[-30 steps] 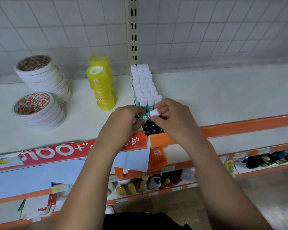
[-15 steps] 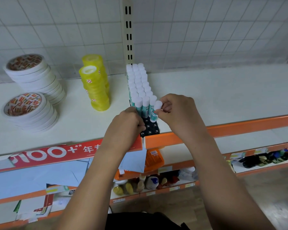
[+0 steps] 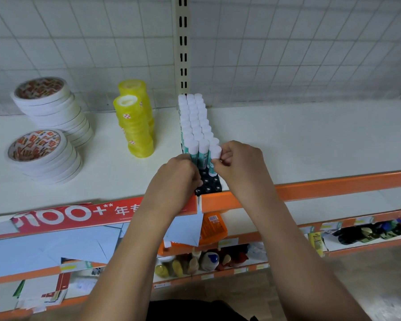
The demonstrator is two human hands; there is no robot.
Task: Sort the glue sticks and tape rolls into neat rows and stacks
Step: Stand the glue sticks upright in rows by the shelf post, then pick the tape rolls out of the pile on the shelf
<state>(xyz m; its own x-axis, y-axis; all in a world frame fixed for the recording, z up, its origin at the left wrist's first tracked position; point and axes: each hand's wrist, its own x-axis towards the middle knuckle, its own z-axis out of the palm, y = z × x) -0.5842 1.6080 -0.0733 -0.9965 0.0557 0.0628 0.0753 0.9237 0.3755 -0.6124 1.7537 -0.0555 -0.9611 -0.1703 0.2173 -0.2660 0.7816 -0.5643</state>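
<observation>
Several white-capped, teal glue sticks (image 3: pixel 195 121) stand upright in three rows in a black holder tray (image 3: pixel 210 185) on the white shelf (image 3: pixel 287 140). My right hand (image 3: pixel 237 164) pinches the front right glue stick (image 3: pixel 214 154), which stands upright at the tray's right column. My left hand (image 3: pixel 178 174) is curled against the tray's front left side, its fingertips hidden. Two stacks of yellow tape rolls (image 3: pixel 134 128) stand left of the sticks. Further left are two stacks of wide white tape rolls (image 3: pixel 42 154).
An orange rail (image 3: pixel 333 185) edges the shelf front, with a red sign (image 3: pixel 67 215) on its left part. A wire grid wall and a slotted post (image 3: pixel 183 42) stand behind. Lower shelves hold papers, bottles and small goods.
The glue stick went from lying tilted between both hands to standing upright at the front right of the rows. My left hand let go of it and moved to the tray's left side.
</observation>
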